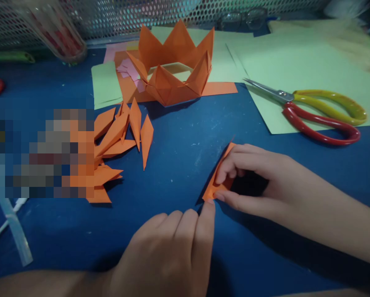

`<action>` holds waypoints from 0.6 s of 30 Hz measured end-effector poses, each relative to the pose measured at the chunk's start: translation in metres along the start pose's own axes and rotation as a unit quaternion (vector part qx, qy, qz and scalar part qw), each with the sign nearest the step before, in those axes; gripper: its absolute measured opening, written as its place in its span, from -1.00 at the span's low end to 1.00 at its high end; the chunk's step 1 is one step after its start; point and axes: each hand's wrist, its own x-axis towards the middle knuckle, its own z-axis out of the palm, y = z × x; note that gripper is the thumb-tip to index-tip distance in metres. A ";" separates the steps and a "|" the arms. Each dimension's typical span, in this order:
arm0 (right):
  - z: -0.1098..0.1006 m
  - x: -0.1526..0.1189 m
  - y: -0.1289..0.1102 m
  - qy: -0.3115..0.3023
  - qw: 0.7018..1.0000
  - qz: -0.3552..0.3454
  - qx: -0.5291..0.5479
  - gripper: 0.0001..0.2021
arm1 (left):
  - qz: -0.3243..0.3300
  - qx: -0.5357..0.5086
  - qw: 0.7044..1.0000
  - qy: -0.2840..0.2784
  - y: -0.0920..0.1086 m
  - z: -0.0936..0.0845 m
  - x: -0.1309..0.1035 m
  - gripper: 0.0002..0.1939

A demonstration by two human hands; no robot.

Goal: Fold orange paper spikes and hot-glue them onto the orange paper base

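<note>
Two bare hands work over a blue tabletop. A small piece of folded orange paper lies on it, right of centre, slanting up to the right. The right hand pinches this piece between thumb and bent fingers. The left hand presses the paper's lower corner with an outstretched index finger; the others curl under, and whether they hold anything cannot be told.

To the left lies a pile of pointed orange paper pieces, partly hidden by a pixelated patch. Farther back stands an orange paper ring with crown-like points. At right, scissors with one yellow and one red handle lie open, partly over a pale green sheet.
</note>
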 end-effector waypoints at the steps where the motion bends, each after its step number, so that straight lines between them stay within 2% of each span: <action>1: -0.001 0.000 0.001 0.001 1.000 0.010 0.003 -0.90 | 0.004 0.002 1.000 -0.001 0.000 -0.001 0.000 -0.67; 4: -0.004 -0.002 0.004 0.014 1.000 0.026 0.003 -0.82 | 0.011 0.010 1.000 -0.004 0.000 -0.003 0.002 -0.67; 8: -0.007 -0.003 0.012 0.051 0.995 -0.054 -0.064 -0.57 | 0.013 0.020 1.000 -0.004 0.001 -0.003 0.001 -0.67; 9: -0.007 -0.003 0.013 0.071 0.989 -0.089 -0.099 -0.58 | 0.018 0.023 1.000 0.001 0.002 -0.002 0.000 -0.68; 12: -0.006 -0.002 0.014 0.122 0.953 -0.176 -0.213 -0.87 | 0.025 0.031 0.999 0.013 0.002 -0.001 -0.002 -0.68; 14: -0.006 -0.004 0.011 0.110 0.941 -0.201 -0.249 -0.87 | 0.019 0.036 0.999 0.013 0.003 -0.001 -0.003 -0.68; 16: -0.006 -0.010 0.009 0.087 0.952 -0.195 -0.220 -0.89 | 0.013 0.038 0.999 0.012 0.003 -0.001 -0.004 -0.67; 18: -0.005 -0.018 0.006 0.082 0.971 -0.154 -0.164 -0.89 | 0.004 0.034 0.999 0.016 0.003 -0.001 -0.003 -0.69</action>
